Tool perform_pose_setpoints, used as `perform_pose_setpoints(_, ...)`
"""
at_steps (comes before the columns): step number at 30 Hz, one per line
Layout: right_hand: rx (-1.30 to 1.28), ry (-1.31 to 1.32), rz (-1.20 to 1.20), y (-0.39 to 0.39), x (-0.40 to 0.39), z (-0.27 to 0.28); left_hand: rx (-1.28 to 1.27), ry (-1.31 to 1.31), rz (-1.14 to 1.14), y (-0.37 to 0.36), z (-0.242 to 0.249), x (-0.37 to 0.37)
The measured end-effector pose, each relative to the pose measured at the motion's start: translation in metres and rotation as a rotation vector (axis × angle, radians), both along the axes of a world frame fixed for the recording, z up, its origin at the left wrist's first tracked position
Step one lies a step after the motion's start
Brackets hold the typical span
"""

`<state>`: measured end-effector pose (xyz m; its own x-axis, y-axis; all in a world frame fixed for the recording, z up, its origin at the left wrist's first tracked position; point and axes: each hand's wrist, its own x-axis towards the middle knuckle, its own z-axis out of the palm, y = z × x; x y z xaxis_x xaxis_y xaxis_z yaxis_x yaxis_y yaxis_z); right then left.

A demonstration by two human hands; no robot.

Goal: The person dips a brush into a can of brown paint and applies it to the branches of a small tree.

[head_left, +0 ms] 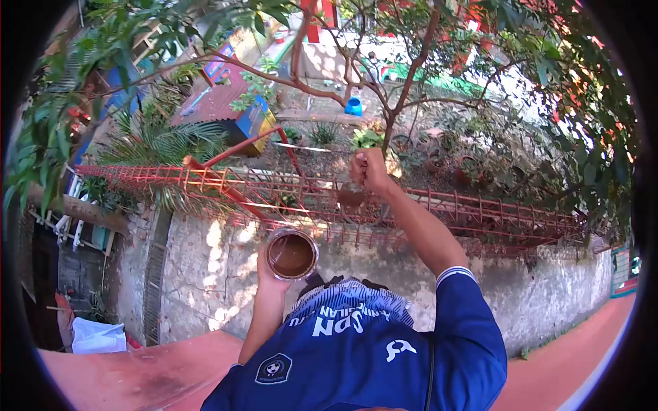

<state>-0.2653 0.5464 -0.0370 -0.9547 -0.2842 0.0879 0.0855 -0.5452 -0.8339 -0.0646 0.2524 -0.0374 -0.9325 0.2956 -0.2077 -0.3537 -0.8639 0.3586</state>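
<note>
At seven o'clock my left hand (272, 279) grips a brown-filled jar (314, 257), best kept level; at two, my right hand (370, 170) curls closed, contents unclear.

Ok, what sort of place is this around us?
Outdoors, likely a garden or planted yard: a leafy tree with spreading branches, palm-like fronds, and a weathered wall in daylight.

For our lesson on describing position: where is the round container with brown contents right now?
In the head view, left of and below centre, the container is in the left hand, just below the red metal framework in the picture.
</note>
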Motion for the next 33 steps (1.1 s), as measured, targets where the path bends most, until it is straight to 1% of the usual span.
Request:
perform_pose_setpoints(1, 0.033, -0.016, -0.018, -0.001, -0.005, 0.0, -0.019, 0.064, 0.001, 0.001, 0.002, 0.003)
perform_pose_setpoints(2, 0.026, 0.007, -0.006, -0.005, -0.007, 0.004, 0.022, 0.091, -0.034, 0.005, 0.011, 0.004)
perform_pose_setpoints(4, 0.129, 0.078, -0.039, -0.011, -0.01, 0.008, -0.124, 0.055, 0.028, 0.001, 0.004, 0.009)
perform_pose_setpoints(5, 0.167, 0.121, -0.102, -0.016, -0.015, 0.004, -0.153, -0.045, 0.091, 0.004, 0.007, 0.014)
perform_pose_setpoints(6, 0.111, 0.11, -0.112, -0.02, -0.013, 0.019, -0.164, -0.044, 0.13, -0.003, 0.0, 0.021)
perform_pose_setpoints(8, 0.351, 0.429, -0.278, -0.017, -0.021, 0.029, -0.081, -0.172, 0.163, -0.008, -0.023, 0.031)
perform_pose_setpoints(9, 0.469, 0.593, -0.314, -0.013, -0.03, 0.038, -0.083, -0.257, 0.191, -0.008, -0.023, 0.037)
perform_pose_setpoints(10, 0.412, 0.505, -0.23, -0.008, -0.03, 0.042, -0.08, -0.264, 0.206, -0.01, -0.031, 0.044)
perform_pose_setpoints(12, 0.437, 0.524, -0.19, -0.01, -0.03, 0.039, -0.144, -0.288, 0.23, -0.012, -0.045, 0.054)
perform_pose_setpoints(13, 0.439, 0.522, -0.187, -0.013, -0.027, 0.029, -0.141, -0.291, 0.232, -0.011, -0.052, 0.059)
perform_pose_setpoints(14, 0.504, 0.602, -0.149, -0.019, -0.019, 0.013, -0.127, -0.333, 0.264, -0.007, -0.048, 0.063)
perform_pose_setpoints(15, 0.572, 0.679, -0.111, -0.028, -0.003, 0.01, -0.113, -0.378, 0.293, -0.002, -0.045, 0.064)
perform_pose_setpoints(16, 0.575, 0.803, -0.1, -0.034, 0.015, 0.005, -0.108, -0.386, 0.286, 0.001, -0.045, 0.065)
perform_pose_setpoints(17, 0.625, 0.886, 0.007, -0.037, 0.03, 0.005, -0.085, -0.367, 0.273, 0.002, -0.046, 0.067)
perform_pose_setpoints(19, 0.698, 0.948, 0.159, -0.037, 0.056, 0.008, -0.064, -0.362, 0.24, 0.006, -0.04, 0.071)
perform_pose_setpoints(20, 0.706, 0.938, 0.161, -0.039, 0.07, 0.009, -0.06, -0.371, 0.234, 0.007, -0.043, 0.071)
perform_pose_setpoints(22, 0.62, 1.084, 0.128, -0.039, 0.091, 0.01, -0.088, -0.405, 0.28, 0.009, -0.047, 0.062)
perform_pose_setpoints(24, 0.608, 1.052, 0.114, -0.032, 0.101, 0.01, -0.079, -0.39, 0.25, 0.011, -0.041, 0.058)
perform_pose_setpoints(26, 0.304, 0.487, 0.118, -0.021, 0.116, 0.014, -0.136, -0.411, 0.264, 0.008, -0.049, 0.051)
perform_pose_setpoints(28, 0.411, 0.714, -0.086, -0.014, 0.121, -0.014, -0.139, -0.357, 0.194, 0.009, -0.048, 0.036)
perform_pose_setpoints(29, 0.523, 0.765, -0.076, -0.005, 0.126, -0.012, -0.142, -0.325, 0.167, 0.011, -0.046, 0.028)
perform_pose_setpoints(30, 0.631, 0.802, -0.062, 0.003, 0.135, -0.008, -0.163, -0.305, 0.156, 0.017, -0.033, 0.024)
perform_pose_setpoints(31, 0.655, 0.804, -0.094, 0.01, 0.145, -0.005, -0.152, -0.326, 0.16, 0.024, -0.022, 0.019)
perform_pose_setpoints(32, 0.656, 0.675, -0.127, 0.014, 0.155, 0.001, -0.144, -0.35, 0.169, 0.029, -0.016, 0.014)
perform_pose_setpoints(33, 0.648, 0.546, -0.155, 0.018, 0.162, 0.003, -0.142, -0.34, 0.145, 0.031, -0.022, 0.008)
